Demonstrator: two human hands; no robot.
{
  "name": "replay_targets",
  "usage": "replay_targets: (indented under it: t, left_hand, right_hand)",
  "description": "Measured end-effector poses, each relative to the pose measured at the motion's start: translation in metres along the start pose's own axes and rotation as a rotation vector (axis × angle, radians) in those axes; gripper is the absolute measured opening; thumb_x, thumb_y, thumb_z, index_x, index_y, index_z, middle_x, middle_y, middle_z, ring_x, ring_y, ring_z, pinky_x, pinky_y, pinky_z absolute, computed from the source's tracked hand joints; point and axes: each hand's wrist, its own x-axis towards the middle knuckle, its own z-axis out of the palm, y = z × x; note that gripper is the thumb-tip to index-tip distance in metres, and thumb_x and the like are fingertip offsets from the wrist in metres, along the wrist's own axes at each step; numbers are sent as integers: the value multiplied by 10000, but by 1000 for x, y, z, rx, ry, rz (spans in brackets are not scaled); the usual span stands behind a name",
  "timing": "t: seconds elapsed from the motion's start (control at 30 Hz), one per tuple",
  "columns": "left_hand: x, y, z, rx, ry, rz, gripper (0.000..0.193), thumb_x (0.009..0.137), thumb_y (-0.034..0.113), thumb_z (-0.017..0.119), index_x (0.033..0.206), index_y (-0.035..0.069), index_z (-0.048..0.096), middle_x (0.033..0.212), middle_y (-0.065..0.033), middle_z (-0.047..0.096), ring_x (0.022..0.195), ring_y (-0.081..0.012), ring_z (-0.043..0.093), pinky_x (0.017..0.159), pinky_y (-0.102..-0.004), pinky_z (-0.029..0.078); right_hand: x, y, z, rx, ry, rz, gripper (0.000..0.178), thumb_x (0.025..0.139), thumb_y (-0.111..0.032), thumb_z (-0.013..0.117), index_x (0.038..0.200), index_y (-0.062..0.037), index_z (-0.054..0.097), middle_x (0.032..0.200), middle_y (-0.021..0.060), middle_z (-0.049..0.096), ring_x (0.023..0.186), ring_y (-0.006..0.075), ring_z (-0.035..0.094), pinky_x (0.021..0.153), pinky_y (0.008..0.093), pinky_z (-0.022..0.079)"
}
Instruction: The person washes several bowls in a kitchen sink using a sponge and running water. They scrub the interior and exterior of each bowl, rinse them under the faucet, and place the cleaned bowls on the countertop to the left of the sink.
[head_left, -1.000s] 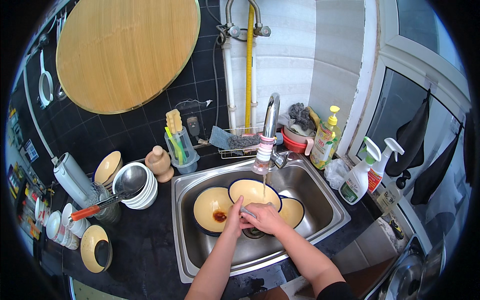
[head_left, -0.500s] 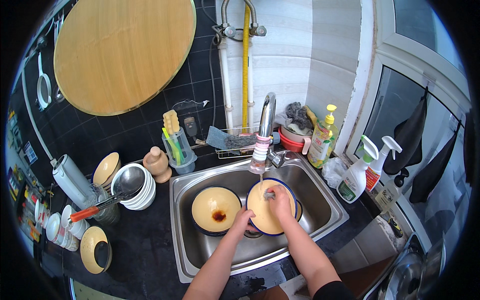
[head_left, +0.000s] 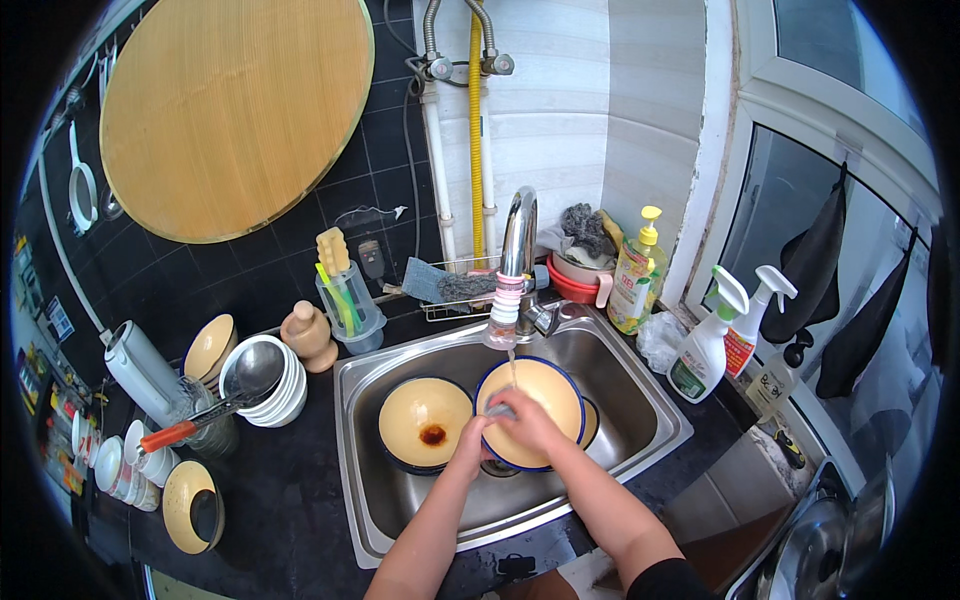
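While the left hand [head_left: 471,443] grips a bowl [head_left: 552,388] and the right [head_left: 530,427] a scrubber [head_left: 501,411], a faucet [head_left: 518,240] hangs above.

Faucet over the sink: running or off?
Running. A thin stream of water drops from the faucet nozzle into the blue-rimmed bowl that the left hand grips at its edge.

White tiled wall [head_left: 540,120] | black tiled wall [head_left: 388,140]: left of it | white-framed window [head_left: 822,108]: right of it | black table [head_left: 285,490]: below it
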Motion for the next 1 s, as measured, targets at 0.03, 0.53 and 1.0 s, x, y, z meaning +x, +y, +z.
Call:
replay_targets:
  t: [0.03,0.53,1.0]
  left_hand:
    - [-3,4,3,-4,1,-39,401,771,365,493,1067,94,491,984,-67,576,868,-185,593,673,-324,507]
    - [-3,13,1,175,111,479,623,690,109,431,1285,-16,296,1166,-143,463,1036,-226,500,831,-332,442]
    - [1,13,-9,-7,201,441,495,655,-64,443,1147,-17,475,1082,-122,560,1016,-221,523,856,-288,413]
  right_hand:
    - [0,-10,2,90,-109,-59,244,689,25,586,918,-36,526,931,130,523,914,303,534,782,353,442]
    - [7,23,-38,-610,-169,839,424,712,-279,554,1064,-43,557,1032,165,600,981,306,565,824,374,451]
    - [10,39,-34,209,353,674,270,731,-186,657,937,-19,603,659,12,602,546,137,561,526,257,452]
